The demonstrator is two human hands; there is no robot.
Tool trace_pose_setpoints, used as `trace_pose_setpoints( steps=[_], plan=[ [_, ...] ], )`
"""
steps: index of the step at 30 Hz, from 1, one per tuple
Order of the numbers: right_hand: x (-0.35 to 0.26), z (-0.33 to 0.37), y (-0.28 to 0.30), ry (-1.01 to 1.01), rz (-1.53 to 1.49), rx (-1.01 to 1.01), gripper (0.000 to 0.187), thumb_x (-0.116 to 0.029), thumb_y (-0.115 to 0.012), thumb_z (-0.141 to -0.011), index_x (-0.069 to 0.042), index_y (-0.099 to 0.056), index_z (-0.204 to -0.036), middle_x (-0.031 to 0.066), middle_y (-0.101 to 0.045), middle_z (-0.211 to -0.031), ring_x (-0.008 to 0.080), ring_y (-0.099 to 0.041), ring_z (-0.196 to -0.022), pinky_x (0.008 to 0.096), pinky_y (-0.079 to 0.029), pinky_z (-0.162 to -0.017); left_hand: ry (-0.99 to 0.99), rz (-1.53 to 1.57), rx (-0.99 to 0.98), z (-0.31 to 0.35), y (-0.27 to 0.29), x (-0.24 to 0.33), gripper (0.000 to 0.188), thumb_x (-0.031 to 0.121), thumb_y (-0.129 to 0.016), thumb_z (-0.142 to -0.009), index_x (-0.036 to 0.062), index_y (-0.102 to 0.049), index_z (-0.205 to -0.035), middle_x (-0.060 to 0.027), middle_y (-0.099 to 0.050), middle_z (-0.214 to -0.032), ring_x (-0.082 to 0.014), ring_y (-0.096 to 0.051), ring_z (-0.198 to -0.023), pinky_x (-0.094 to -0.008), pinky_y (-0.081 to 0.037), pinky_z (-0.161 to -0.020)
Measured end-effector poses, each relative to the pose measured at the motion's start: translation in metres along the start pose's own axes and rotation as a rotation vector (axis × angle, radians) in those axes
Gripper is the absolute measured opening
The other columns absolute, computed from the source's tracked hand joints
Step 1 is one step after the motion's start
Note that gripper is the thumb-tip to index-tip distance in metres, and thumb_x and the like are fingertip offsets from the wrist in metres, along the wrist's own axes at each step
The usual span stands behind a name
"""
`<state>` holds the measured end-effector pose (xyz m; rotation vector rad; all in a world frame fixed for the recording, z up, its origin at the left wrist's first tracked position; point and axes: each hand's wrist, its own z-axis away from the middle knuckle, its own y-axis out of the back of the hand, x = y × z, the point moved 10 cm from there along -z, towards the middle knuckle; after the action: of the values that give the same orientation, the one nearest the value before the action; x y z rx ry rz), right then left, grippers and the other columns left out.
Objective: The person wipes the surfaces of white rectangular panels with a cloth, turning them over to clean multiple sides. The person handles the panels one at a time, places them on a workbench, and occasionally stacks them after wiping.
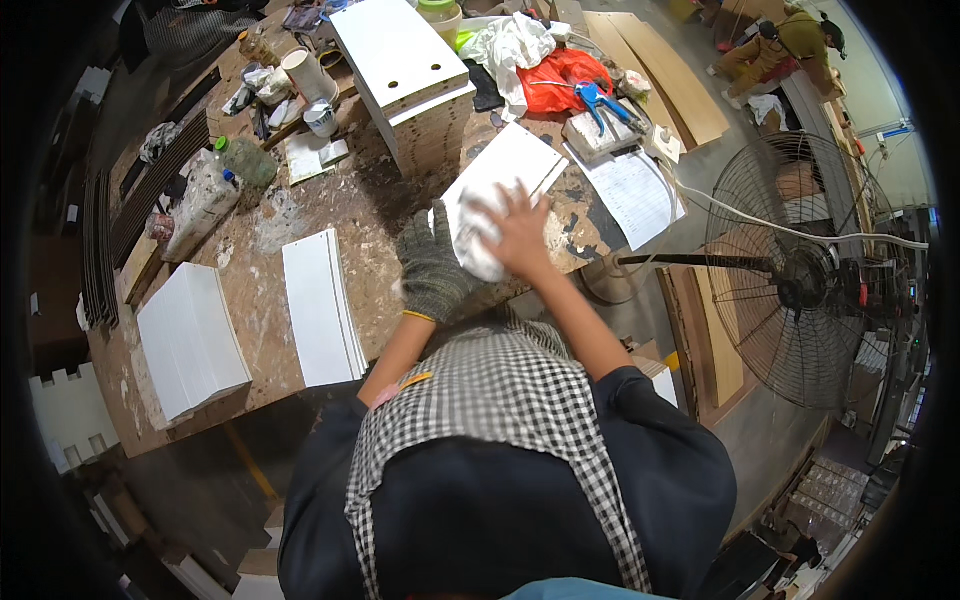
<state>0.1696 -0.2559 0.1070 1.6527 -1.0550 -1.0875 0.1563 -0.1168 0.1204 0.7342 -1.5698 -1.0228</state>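
A white panel [510, 165] lies at a slant near the table's front edge, straight ahead of me. My left hand [432, 265], in a dark grey knitted glove, grips the panel's left edge. Bare and smeared by motion, my right hand [517, 232] presses a bunched white cloth [477, 245] against the panel's face. Its fingers are partly spread over the cloth. Just beyond stands a stack of white-topped boards [400, 50] with round holes in the top one. To the left lie a short pile of white panels [318, 305] and a larger stack of white panels [193, 340].
The stained wooden table [270, 390] carries cups, a green-capped bottle [248, 162], a red plastic bag [560, 82] and a blue-handled tool [605, 105]. A paper sheet [635, 195] lies right. A large caged fan [800, 275] stands beside the table; another person [800, 50] bends over far right.
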Motion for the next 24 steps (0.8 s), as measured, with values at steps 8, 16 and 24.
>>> trace_pose_setpoints(
  steps=[8,16,24],
  plan=[
    [0.280,-0.066,0.034,-0.619,-0.103,0.043,0.046,-0.042,-0.060,-0.090,-0.014,-0.065,-0.126,0.0263,-0.067,-0.111,0.0406,-0.065,-0.106,0.0486,-0.052,-0.091,-0.037,0.267,0.135,0.007,-0.001,-0.034,0.132,0.080,-0.069,-0.066,0.0013,-0.015,-0.158,-0.0340,-0.025,-0.154,-0.0439,-0.022,-0.146,-0.0561,-0.016,-0.121],
    [-0.083,-0.015,0.023,0.265,-0.134,-0.357,0.040,-0.038,-0.062,-0.091,-0.028,-0.065,-0.129,0.0055,-0.043,-0.155,0.0283,-0.039,-0.143,0.0585,-0.029,-0.116,0.527,1.383,-0.158,0.053,-0.092,-0.080,0.037,0.033,-0.067,-0.096,-0.0005,-0.062,-0.112,-0.0108,-0.067,-0.089,-0.0174,-0.063,-0.074,-0.0319,-0.057,-0.065],
    [0.184,-0.148,-0.028,-0.426,-0.030,-0.256,0.049,-0.051,-0.058,-0.090,-0.014,-0.070,-0.119,0.0183,-0.073,-0.106,0.0376,-0.069,-0.101,0.0471,-0.054,-0.089,0.792,1.494,-0.225,0.057,-0.067,-0.056,0.031,0.022,-0.068,-0.094,0.0028,-0.061,-0.118,-0.0071,-0.065,-0.092,-0.0178,-0.064,-0.078,-0.0300,-0.057,-0.062]
  ],
)
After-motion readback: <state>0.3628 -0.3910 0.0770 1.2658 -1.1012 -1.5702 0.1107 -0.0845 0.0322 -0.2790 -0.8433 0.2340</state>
